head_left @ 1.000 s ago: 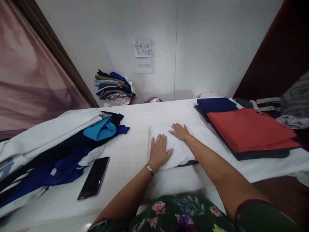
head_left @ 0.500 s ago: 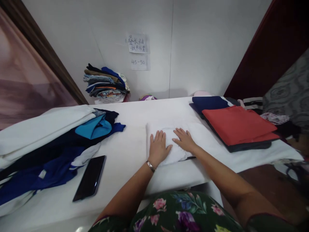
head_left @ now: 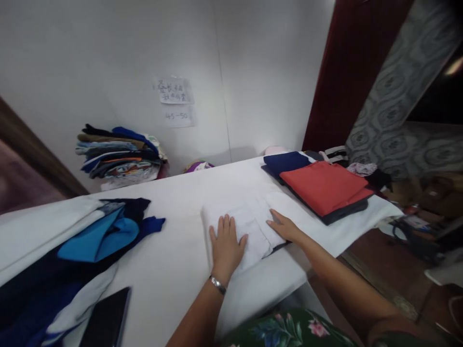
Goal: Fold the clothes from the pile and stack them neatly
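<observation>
A folded white garment [head_left: 249, 229] lies flat on the white-covered table [head_left: 177, 250] in front of me, with a bit of dark cloth showing at its near edge. My left hand [head_left: 226, 248] rests palm down on its left part, fingers stretched and thumb apart. At the garment's right edge lies my right hand [head_left: 284, 226], its fingers extended and partly seen from the side. Neither hand grips anything.
To the right is a stack of folded clothes with a red one [head_left: 325, 185] on top, beside a navy one [head_left: 287, 163]. Loose clothes [head_left: 104, 231] and a phone [head_left: 106, 318] lie on the left. A clothes pile [head_left: 121, 152] stands by the wall.
My view has turned to the right, so the table's contents sit further left. My right hand has slid from the garment's top to its right edge; my left hand stays on it.
</observation>
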`<state>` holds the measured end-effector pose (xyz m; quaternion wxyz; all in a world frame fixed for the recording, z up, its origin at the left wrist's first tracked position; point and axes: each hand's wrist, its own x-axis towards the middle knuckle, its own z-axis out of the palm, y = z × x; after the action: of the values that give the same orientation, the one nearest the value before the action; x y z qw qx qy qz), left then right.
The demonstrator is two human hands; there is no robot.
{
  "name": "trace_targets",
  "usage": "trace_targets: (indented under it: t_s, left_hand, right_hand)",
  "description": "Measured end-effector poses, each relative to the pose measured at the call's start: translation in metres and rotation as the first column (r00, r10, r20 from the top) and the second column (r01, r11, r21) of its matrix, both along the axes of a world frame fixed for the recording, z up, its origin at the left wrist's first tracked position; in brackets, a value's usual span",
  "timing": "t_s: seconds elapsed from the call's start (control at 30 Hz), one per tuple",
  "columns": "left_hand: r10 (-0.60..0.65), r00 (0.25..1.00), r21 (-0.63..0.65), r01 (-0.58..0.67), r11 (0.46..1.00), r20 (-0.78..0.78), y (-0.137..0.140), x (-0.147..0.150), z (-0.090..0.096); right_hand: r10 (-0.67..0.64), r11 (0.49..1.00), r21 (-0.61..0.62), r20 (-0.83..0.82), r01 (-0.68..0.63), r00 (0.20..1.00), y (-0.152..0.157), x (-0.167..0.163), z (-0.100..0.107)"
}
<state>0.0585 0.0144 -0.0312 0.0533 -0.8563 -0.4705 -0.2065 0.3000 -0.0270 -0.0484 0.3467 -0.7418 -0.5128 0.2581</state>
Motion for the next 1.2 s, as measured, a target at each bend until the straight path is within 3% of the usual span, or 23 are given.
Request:
trace_targets:
  t_s: [0.17, 0.4, 0.5, 0.6, 0.67, 0.73, 0.8, 0.87, 1.1, 1.2]
  left_hand:
    - [0.005, 1.000, 0.041, -0.005, 0.999, 0.009, 0.006, 0.000, -0.006]
    - [-0.002, 0.996, -0.042, 0.006, 0.999, 0.084, 0.007, 0.001, -0.004]
    - [-0.020, 0.965, -0.142, 0.058, 0.988, 0.261, 0.016, -0.007, -0.001]
    - [0.069, 0.842, -0.229, 0.066, 0.971, 0.535, 0.032, -0.025, 0.004]
    - [0.235, 0.735, -0.352, 0.005, 0.936, 0.636, 0.043, -0.038, 0.006]
    - [0.422, 0.661, -0.541, -0.029, 0.840, 0.621, 0.051, -0.048, 0.007]
    - [0.531, 0.630, -0.686, 0.004, 0.727, 0.566, 0.056, -0.053, 0.006]
    - [0.553, 0.632, -0.742, 0.051, 0.669, 0.543, 0.058, -0.054, 0.004]
    - [0.538, 0.585, -0.717, 0.112, 0.688, 0.607, 0.047, -0.042, 0.008]
    - [0.549, 0.553, -0.725, 0.155, 0.671, 0.627, 0.040, -0.034, 0.010]
  right_hand:
    - [-0.068, 0.996, 0.049, -0.169, 0.077, 0.983, -0.010, 0.001, -0.002]
    - [-0.074, 0.997, 0.007, -0.173, 0.077, 0.982, -0.001, -0.001, -0.001]
    - [-0.051, 0.997, 0.045, -0.198, 0.061, 0.979, 0.002, 0.000, -0.007]
    - [-0.044, 0.994, 0.087, -0.228, 0.065, 0.973, 0.001, 0.000, -0.012]
    - [-0.045, 0.992, 0.104, -0.231, 0.070, 0.972, 0.000, 0.000, -0.014]
    - [-0.039, 0.991, 0.113, -0.228, 0.066, 0.973, 0.000, -0.001, -0.014]
    - [-0.026, 0.991, 0.120, -0.224, 0.054, 0.974, 0.000, -0.002, -0.015]
    - [-0.018, 0.990, 0.130, -0.225, 0.048, 0.974, 0.001, -0.002, -0.014]
    - [0.016, 0.971, 0.236, -0.266, 0.048, 0.964, 0.003, 0.013, 0.007]
    - [0.008, 0.979, 0.201, -0.214, 0.036, 0.977, 0.000, 0.022, 0.006]
